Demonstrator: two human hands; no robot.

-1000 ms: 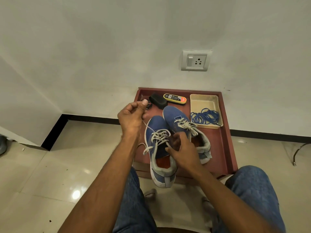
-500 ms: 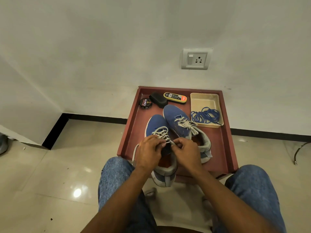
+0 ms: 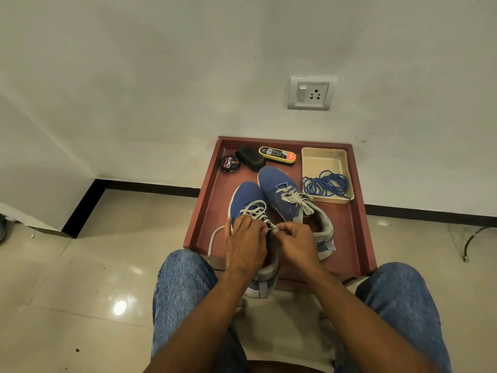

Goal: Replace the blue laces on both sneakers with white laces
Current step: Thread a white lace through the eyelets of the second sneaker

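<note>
Blue denim jeans (image 3: pixel 185 286), bare forearms.

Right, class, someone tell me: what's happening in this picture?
A seated person is lacing the near blue sneaker on a red tray. The left hand and right hand both pinch its white lace. The other sneaker already has white laces. The removed blue laces lie in a beige tray.

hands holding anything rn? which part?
Both hands, left and right, pinch the white lace of the near sneaker at its upper eyelets, by the tongue. Exact grip points are hidden by the fingers.
</note>
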